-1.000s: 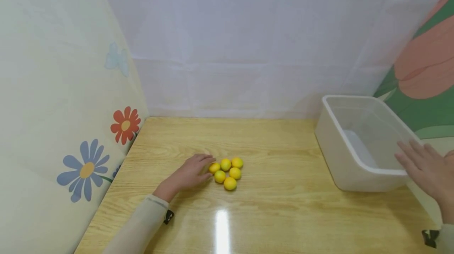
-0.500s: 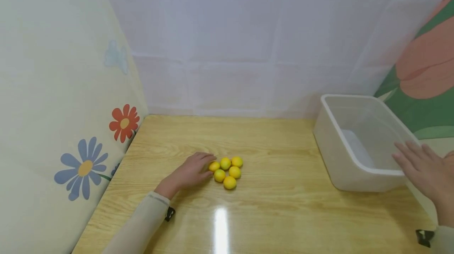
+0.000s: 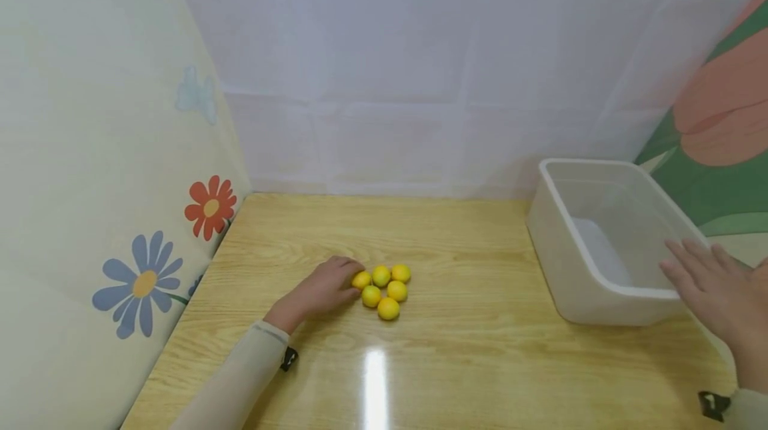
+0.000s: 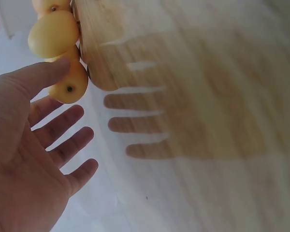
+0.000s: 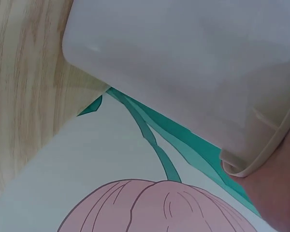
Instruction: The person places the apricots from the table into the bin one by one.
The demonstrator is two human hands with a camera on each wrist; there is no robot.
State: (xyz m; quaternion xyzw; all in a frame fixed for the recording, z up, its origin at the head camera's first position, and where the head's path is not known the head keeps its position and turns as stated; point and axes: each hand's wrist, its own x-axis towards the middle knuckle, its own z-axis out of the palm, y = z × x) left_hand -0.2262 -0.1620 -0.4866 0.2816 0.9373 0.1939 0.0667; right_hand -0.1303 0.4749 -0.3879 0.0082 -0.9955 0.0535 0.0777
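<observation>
Several small yellow citrus fruits (image 3: 381, 276) sit in a cluster on the wooden table. My left hand (image 3: 327, 287) has its thumb and index finger on either side of the leftmost citrus fruit (image 3: 361, 281), pinching it where it lies. In the left wrist view the thumb presses on that fruit (image 4: 70, 87), the index finger is partly hidden behind it, and the other fingers are spread. My right hand (image 3: 720, 293), fingers straight, rests at the near right rim of a white plastic bin (image 3: 582, 277). The right wrist view shows only part of this hand (image 5: 275, 183) against the bin's rim.
The bin stands at the right of the wooden table (image 3: 468, 350), close to the right-hand wall with its printed tulip (image 3: 726, 110). A white cloth (image 3: 384, 83) hangs behind the table. At the left is a flower-printed wall (image 3: 144, 283).
The left thumb and fingers have drawn slightly closer around the leftmost fruit. My right hand stays at the bin's rim. The head view has shifted a little.
</observation>
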